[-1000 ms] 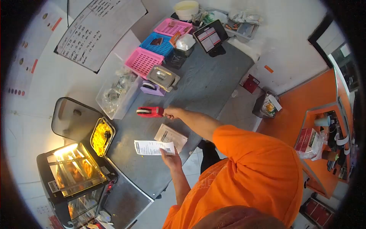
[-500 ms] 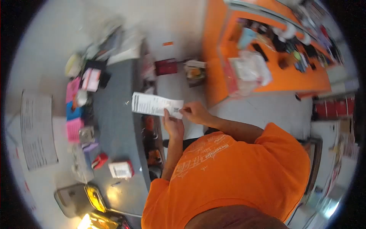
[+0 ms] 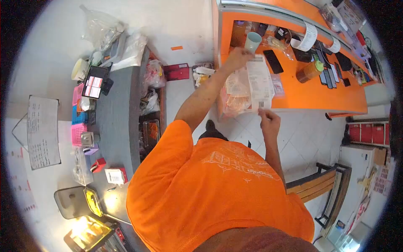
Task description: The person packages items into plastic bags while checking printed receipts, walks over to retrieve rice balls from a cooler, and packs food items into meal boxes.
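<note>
A long printed paper slip (image 3: 260, 82) hangs over the orange counter in front of me. My left hand (image 3: 238, 59) is closed on its top end, near a pale cup. At the lower end, by a small square code, the pinched fingers of my right hand (image 3: 270, 119) meet the paper's edge; whether they grip it is hard to tell. Behind the slip lies a clear plastic bag (image 3: 237, 90) with papers at its front.
The orange counter (image 3: 310, 98) holds a black phone (image 3: 273, 61), a sauce bottle (image 3: 310, 71) and the pale cup (image 3: 252, 41). To the left, a grey table (image 3: 115, 109) carries a tablet (image 3: 93, 82), baskets and a red tape dispenser (image 3: 98, 165). A wooden bench (image 3: 315, 185) stands at right.
My body has turned right, from the grey table to the orange counter. The tape dispenser was let go, and the slip has moved over the counter, its top now in my left hand.
</note>
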{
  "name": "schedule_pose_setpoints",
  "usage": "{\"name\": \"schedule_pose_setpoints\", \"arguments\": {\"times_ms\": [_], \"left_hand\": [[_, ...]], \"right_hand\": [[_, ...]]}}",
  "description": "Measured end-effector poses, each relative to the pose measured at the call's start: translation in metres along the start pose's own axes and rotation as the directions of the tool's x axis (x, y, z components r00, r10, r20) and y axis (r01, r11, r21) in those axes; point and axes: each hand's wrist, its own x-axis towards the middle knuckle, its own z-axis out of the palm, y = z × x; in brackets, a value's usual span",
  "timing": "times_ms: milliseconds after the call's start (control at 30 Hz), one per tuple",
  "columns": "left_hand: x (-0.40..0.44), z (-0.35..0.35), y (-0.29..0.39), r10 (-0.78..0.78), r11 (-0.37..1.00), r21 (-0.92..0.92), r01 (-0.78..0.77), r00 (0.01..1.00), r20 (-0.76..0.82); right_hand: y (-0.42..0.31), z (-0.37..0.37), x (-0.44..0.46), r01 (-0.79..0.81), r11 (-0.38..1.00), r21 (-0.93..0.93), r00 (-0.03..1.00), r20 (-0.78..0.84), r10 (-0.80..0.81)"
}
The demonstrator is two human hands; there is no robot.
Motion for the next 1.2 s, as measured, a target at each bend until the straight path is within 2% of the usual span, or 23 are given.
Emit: {"name": "schedule_pose_setpoints", "arguments": {"times_ms": [67, 133, 200, 267, 367, 467, 567, 667, 700, 767, 867, 933, 967, 1033, 1067, 1133, 1167, 1200], "left_hand": [[-0.004, -0.001, -0.043, 0.018, 0.986, 0.166, -0.020, 1.000, 0.013], [-0.026, -0.008, -0.059, -0.198, 0.959, 0.194, 0.204, 0.979, -0.050], [-0.026, -0.003, -0.105, -0.111, 0.973, 0.172, 0.151, 0.968, -0.225], [-0.029, -0.015, -0.077, -0.241, 0.963, 0.084, 0.255, 0.960, -0.145], [0.003, -0.018, -0.112, -0.239, 0.960, 0.182, 0.211, 0.959, 0.150], [-0.010, -0.026, -0.060, -0.366, 0.898, 0.271, 0.346, 0.930, 0.025], [0.000, -0.026, -0.068, -0.375, 0.792, 0.543, 0.280, 0.925, 0.070], [-0.012, -0.039, -0.035, -0.447, 0.724, 0.607, 0.327, 0.893, 0.052], [-0.013, -0.039, -0.031, -0.454, 0.713, 0.619, 0.329, 0.890, 0.050], [-0.001, -0.029, -0.054, -0.414, 0.729, 0.619, 0.293, 0.909, 0.057], [0.012, -0.017, -0.081, -0.358, 0.748, 0.619, 0.241, 0.931, 0.070], [0.014, -0.020, -0.071, -0.330, 0.825, 0.532, 0.188, 0.926, 0.185], [0.013, -0.020, -0.066, -0.312, 0.861, 0.481, 0.165, 0.919, 0.243], [0.013, -0.024, -0.054, -0.151, 0.908, 0.418, 0.016, 0.944, 0.292], [0.012, -0.025, -0.052, -0.071, 0.922, 0.382, -0.059, 0.946, 0.317], [0.023, -0.013, -0.070, -0.021, 0.929, 0.356, -0.099, 0.948, 0.319], [0.029, -0.010, -0.076, 0.007, 0.930, 0.346, -0.125, 0.947, 0.323], [0.028, -0.009, -0.077, 0.029, 0.967, 0.237, -0.098, 0.960, 0.279]], "right_hand": [[0.035, 0.007, 0.001, 0.063, 0.997, -0.036, 0.996, 0.059, -0.061], [0.045, 0.013, -0.003, -0.121, 0.992, 0.030, 0.970, 0.216, 0.112], [0.051, 0.022, 0.005, -0.221, 0.971, 0.090, 0.922, 0.343, 0.178], [0.059, 0.033, 0.012, -0.285, 0.954, 0.098, 0.879, 0.423, 0.220], [0.076, 0.048, 0.032, -0.253, 0.964, 0.079, 0.876, 0.442, 0.194], [0.090, 0.054, 0.046, -0.203, 0.976, 0.083, 0.878, 0.457, 0.144], [0.074, 0.057, 0.044, -0.272, 0.962, 0.031, 0.865, 0.445, 0.230], [0.108, 0.061, 0.063, -0.186, 0.979, 0.085, 0.863, 0.490, 0.122], [0.113, 0.065, 0.065, -0.128, 0.990, 0.054, 0.885, 0.457, 0.090], [0.117, 0.073, 0.067, -0.012, 1.000, -0.012, 0.920, 0.391, 0.016], [0.145, 0.075, 0.078, 0.071, 0.990, -0.125, 0.921, 0.389, -0.017], [0.128, 0.058, 0.086, 0.232, 0.837, -0.495, 0.849, 0.523, 0.073], [0.109, 0.043, 0.087, 0.322, 0.698, -0.639, 0.812, 0.565, 0.143], [0.072, 0.016, 0.096, 0.499, 0.332, -0.800, 0.745, 0.592, 0.307], [0.061, 0.001, 0.112, 0.364, 0.587, -0.723, 0.801, 0.565, 0.199], [0.023, -0.017, 0.123, 0.319, 0.802, -0.505, 0.914, 0.388, -0.119], [-0.002, -0.011, 0.130, 0.448, 0.727, -0.521, 0.885, 0.372, -0.279], [-0.026, -0.004, 0.137, 0.553, 0.624, -0.553, 0.833, 0.345, -0.433]]}}
